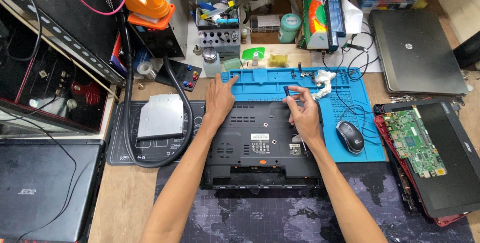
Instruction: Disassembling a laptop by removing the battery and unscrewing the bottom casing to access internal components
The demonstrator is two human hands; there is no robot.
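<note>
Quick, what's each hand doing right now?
Left hand: open, holding nothing, index finger out on the blue mat.
Right hand: closed on a small screwdriver over the laptop.

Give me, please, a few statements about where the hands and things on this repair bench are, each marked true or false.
1. The right hand holds a small dark screwdriver over the upturned black laptop. True.
2. The left hand rests flat on the computer mouse. False: its fingers reach onto the near edge of the blue mat, and the mouse lies untouched to the right of the right hand.
3. A silver optical drive lies to the left of the laptop. True.
4. The green circuit board lies on the blue mat. False: it sits in an opened laptop shell at the right, off the mat.
</note>
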